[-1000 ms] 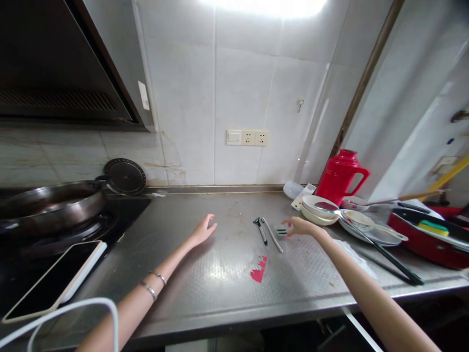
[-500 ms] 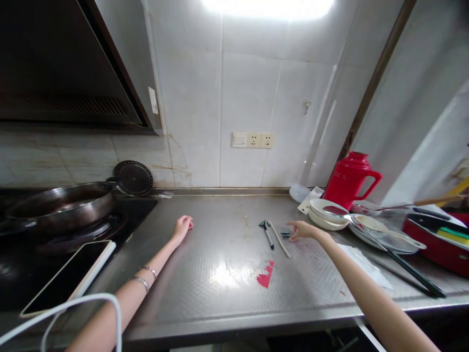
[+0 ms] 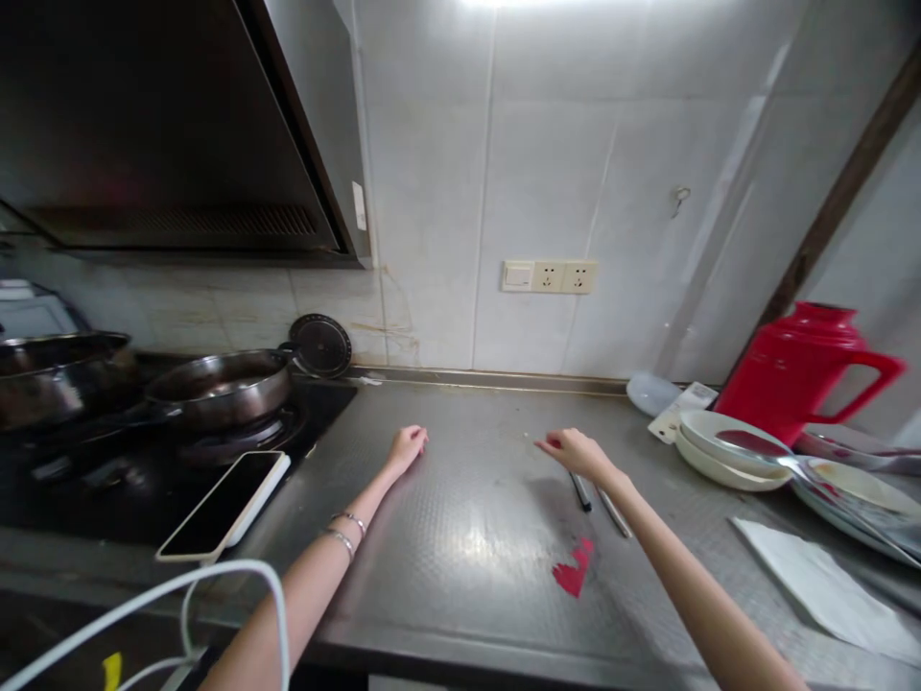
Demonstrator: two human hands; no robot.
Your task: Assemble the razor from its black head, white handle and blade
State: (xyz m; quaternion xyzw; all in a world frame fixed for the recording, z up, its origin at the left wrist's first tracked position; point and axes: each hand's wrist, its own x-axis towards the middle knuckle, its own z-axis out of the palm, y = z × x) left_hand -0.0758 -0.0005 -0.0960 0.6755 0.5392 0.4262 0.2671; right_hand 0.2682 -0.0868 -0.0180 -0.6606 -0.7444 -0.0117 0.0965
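My left hand point(image 3: 409, 449) rests on the steel counter point(image 3: 467, 537) with its fingers curled in, and nothing shows in it. Farther right, my right hand point(image 3: 576, 453) is over the counter, thumb and fingers drawn together toward the left. Whether something small is pinched there is hidden. Below its wrist the razor point(image 3: 581, 493) shows only its handle end, the rest covered by the hand. Beside it lies a thin pale stick point(image 3: 614, 514), partly under the forearm. A ragged red piece point(image 3: 574, 568) lies nearer the front edge.
On the left, a phone point(image 3: 223, 504) with a white cable point(image 3: 270, 585) lies partly over the stove, near a steel pan point(image 3: 223, 393). To the right stand white bowls point(image 3: 709, 461), a red thermos jug point(image 3: 795, 374) and a white paper sheet point(image 3: 827, 585).
The view has turned left. My right hand has moved left across the counter, from the small dark piece to above the razor. My left hand stays curled on the counter.
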